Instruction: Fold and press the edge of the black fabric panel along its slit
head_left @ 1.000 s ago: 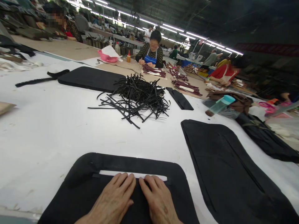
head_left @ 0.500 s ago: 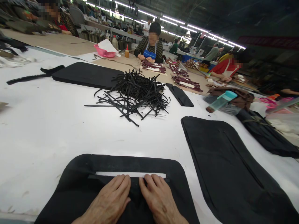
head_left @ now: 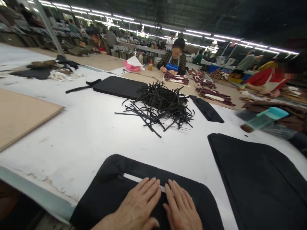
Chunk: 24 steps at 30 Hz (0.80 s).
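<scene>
A black fabric panel (head_left: 112, 179) with rounded corners lies on the white table (head_left: 79, 137) right in front of me. A narrow slot across it shows a white strip (head_left: 130, 177). My left hand (head_left: 137, 206) lies flat on the panel, fingers stretched out, its fingertips at the slot. My right hand (head_left: 182, 209) rests flat beside it, fingers together and extended, also reaching the slot. Neither hand holds anything.
A heap of black strips (head_left: 163, 103) sits mid-table. More black panels lie at the right (head_left: 261, 182) and behind (head_left: 118, 86). A brown board (head_left: 21, 113) is at the left, a teal-capped bottle (head_left: 263, 118) at the right. Other people work at the far tables.
The view has swung to the left, bringing the brown board and table edge into sight. Both hands stay flat on the panel at the slot.
</scene>
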Tool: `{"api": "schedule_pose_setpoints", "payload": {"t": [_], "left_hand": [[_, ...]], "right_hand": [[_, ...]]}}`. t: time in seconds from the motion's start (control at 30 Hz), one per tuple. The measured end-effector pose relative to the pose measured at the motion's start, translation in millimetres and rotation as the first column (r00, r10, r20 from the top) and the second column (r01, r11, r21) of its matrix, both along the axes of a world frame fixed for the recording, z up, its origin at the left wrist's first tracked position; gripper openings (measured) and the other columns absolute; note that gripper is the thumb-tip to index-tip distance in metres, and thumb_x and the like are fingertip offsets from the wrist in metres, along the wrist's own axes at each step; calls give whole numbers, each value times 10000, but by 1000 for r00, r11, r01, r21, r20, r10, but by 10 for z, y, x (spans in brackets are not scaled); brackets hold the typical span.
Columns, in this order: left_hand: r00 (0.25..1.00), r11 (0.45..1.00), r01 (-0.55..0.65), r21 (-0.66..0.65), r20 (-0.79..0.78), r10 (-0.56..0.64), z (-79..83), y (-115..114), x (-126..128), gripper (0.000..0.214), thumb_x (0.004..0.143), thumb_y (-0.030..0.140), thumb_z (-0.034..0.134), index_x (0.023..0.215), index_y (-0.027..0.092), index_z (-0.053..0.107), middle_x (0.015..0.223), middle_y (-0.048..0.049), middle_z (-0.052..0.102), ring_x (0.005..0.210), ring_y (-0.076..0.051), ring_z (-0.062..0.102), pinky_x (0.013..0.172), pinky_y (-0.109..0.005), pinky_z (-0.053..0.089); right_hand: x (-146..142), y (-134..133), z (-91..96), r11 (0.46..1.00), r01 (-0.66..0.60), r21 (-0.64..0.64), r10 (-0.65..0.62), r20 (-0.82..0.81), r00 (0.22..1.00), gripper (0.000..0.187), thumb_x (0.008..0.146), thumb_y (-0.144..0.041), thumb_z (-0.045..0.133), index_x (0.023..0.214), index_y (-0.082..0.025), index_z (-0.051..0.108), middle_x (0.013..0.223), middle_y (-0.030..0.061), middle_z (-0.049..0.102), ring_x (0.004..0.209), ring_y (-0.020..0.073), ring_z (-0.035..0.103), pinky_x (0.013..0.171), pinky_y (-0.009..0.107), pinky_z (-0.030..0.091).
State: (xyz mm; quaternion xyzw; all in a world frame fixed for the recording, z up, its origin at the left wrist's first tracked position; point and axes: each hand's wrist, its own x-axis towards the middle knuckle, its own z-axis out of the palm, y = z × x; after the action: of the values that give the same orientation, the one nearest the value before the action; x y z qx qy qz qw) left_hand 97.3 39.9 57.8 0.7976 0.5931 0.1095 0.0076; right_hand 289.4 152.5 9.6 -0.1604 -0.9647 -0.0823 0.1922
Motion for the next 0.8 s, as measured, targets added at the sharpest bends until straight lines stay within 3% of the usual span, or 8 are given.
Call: {"api": "schedule_pose_setpoints", "payload": {"t": [0.13,0.27,0.5,0.57,0.67,0.8], "left_hand": [[994,978,-18,-208,104,40,25,-21,-140,769,854,632,371,1397,98,268,1459,-154,281,1346,-283,265,1089,-475,307],[991,951,-104,-290,56,125,24,-240,-355,855,803,655,456,1421,129,187,1489,-132,190,1369,-262,196,1112,-467,260],[983,975,-182,-127,-6,183,-37,-511,-523,825,826,671,367,1430,149,158,1470,-133,259,1355,-251,254,1086,-422,314],[980,977,-196,-85,-5,197,-83,-542,-526,864,813,667,418,1438,159,107,1467,-137,270,1348,-254,275,1080,-410,327],[969,969,-246,-39,-33,245,-144,-593,-545,937,782,614,546,1443,184,39,1463,-121,296,1322,-253,333,1059,-386,360],[943,951,-296,92,-132,306,-182,-645,-623,964,739,545,637,1445,183,89,1442,-88,354,1265,-247,424,1024,-351,389]], "right_hand": [[-34,131,-130,980,-182,86,180,26,983,574,877,-505,414,1357,-190,426,1213,71,614,1056,277,580,832,402,427],[179,293,-217,956,-225,189,203,130,971,631,867,-539,412,1378,-169,404,1263,69,576,1077,266,568,818,398,422],[334,340,-249,978,-170,119,155,126,980,700,865,-533,440,1451,-203,245,1267,44,576,1074,267,570,805,397,428],[298,312,-197,983,-158,91,148,107,983,714,873,-557,411,1461,-212,202,1255,40,585,1063,268,577,808,401,425],[231,274,-78,981,-166,97,157,90,983,806,867,-611,388,1465,-129,144,1216,76,609,1037,265,593,805,408,428],[184,216,57,986,-163,40,157,111,981,856,852,-630,427,1461,-105,135,1262,108,565,1076,264,583,835,401,453]]}}
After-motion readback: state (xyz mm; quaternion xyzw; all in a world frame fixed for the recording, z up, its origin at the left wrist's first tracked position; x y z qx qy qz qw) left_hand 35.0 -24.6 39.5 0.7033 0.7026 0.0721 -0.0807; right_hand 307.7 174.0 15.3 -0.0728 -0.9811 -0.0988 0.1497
